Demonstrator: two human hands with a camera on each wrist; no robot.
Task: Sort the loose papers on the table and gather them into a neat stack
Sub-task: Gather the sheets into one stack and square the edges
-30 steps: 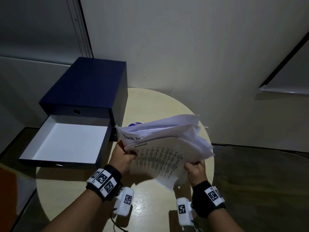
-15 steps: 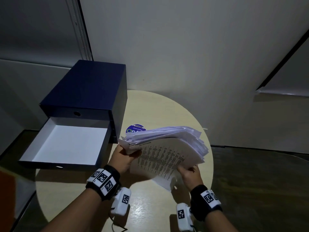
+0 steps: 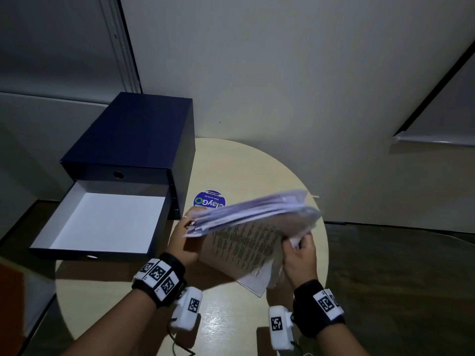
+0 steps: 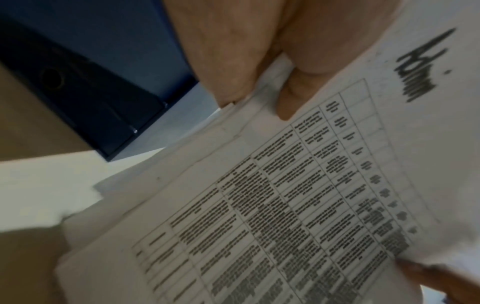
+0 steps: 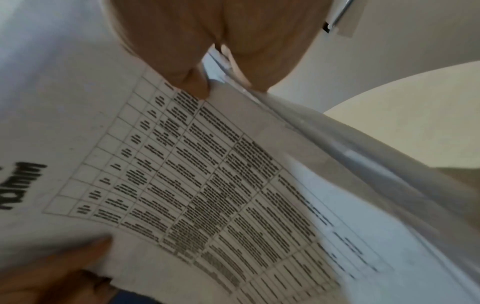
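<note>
A thick bundle of white printed papers [image 3: 257,224] hangs above the round table [image 3: 231,163], its near edge drooping down. My left hand [image 3: 189,236] grips its left edge, thumb on top. My right hand [image 3: 299,250] pinches its right edge from below. In the left wrist view the fingers [image 4: 288,102] curl onto a sheet with a printed table [image 4: 285,205]. The right wrist view shows the same sheet [image 5: 207,174] from below, with my fingertips [image 5: 197,86] on it. The sheets' edges are uneven and blurred.
A dark blue drawer box [image 3: 133,134] stands at the table's left, its lower drawer [image 3: 102,222] pulled out and white inside. A round blue sticker [image 3: 209,200] lies on the tabletop behind the papers. A wall rises right behind the table.
The fanned, loose bundle has been squeezed flatter and tipped more level. My right hand has risen and shifted along the right edge; the blue sticker is now uncovered.
</note>
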